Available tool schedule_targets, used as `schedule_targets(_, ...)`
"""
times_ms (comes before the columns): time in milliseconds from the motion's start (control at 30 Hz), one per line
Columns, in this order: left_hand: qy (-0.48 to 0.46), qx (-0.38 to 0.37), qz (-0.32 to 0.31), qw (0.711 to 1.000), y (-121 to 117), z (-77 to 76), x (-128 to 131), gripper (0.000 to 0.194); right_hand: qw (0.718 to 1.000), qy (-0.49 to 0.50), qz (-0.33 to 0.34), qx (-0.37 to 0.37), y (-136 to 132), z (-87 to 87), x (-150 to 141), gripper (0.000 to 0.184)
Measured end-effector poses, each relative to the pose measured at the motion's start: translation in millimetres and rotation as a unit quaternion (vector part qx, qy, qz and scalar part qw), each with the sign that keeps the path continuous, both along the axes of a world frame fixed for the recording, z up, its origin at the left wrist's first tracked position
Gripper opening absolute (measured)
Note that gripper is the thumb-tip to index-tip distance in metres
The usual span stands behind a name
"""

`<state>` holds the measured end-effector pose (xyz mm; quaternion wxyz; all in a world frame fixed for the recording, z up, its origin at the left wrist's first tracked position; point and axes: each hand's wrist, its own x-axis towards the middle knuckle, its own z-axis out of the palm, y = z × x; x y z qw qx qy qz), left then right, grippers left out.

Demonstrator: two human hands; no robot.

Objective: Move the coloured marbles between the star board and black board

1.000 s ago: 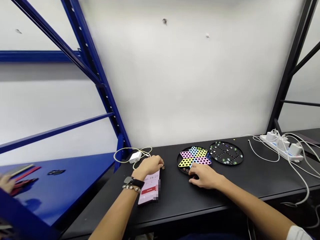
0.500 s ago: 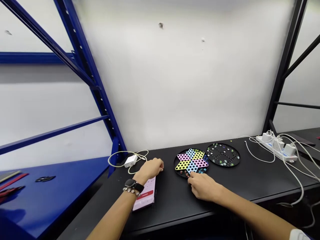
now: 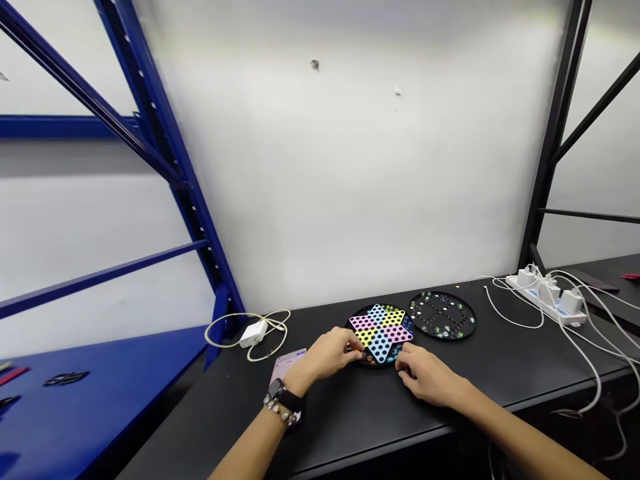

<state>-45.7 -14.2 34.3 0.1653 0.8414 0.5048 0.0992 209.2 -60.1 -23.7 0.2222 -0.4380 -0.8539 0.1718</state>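
Note:
A round black Chinese checkers board (image 3: 381, 333) lies on the black table, its star of pink, yellow and blue points full of holes. Coloured marbles sit in the gaps around the star. My left hand (image 3: 334, 353) reaches to the board's left edge, thumb and fingers slightly apart, with nothing visible between them. Just off the lower right rim is my right hand (image 3: 430, 377), its fingers bent and parted from the thumb; I see nothing in it. A second round black tray (image 3: 443, 313) with glass marbles around its edge lies behind to the right. Under my left wrist is a pink phone (image 3: 287, 360).
A white charger (image 3: 253, 333) with a coiled cable lies at the back left. On the right, a white power strip (image 3: 547, 300) trails several cables over the table edge. Blue shelf posts (image 3: 185, 160) and a blue surface (image 3: 100, 393) stand to the left.
My left hand has moved right, from beside the phone to the board's left edge. My right hand has drawn back right from the board's lower point. The view has shifted slightly.

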Motion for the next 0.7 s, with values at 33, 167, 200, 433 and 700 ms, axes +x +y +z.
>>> schedule_targets(33,0.002,-0.007,-0.006,1.000,0,-1.1,1,0.019,1.000,0.013,0.006,-0.001,0,-0.4,0,0.011)
schedule_targets(167,-0.012,0.025,0.013,1.000,2,1.1,-4,0.018,0.997,0.072,0.031,0.015,4,8.0,-12,0.010)
schedule_targets(200,-0.024,0.039,0.024,0.999,3,3.3,-6,0.020,0.995,0.087,0.031,0.027,8,10.9,-19,0.009)
schedule_targets(433,-0.153,0.145,0.078,0.974,21,13.3,-7,0.029,0.993,0.054,0.070,0.078,53,9.2,-76,0.002)
schedule_targets(700,-0.170,0.131,0.073,0.974,24,-2.7,18,0.026,0.989,0.027,0.031,0.144,69,9.0,-71,0.015)
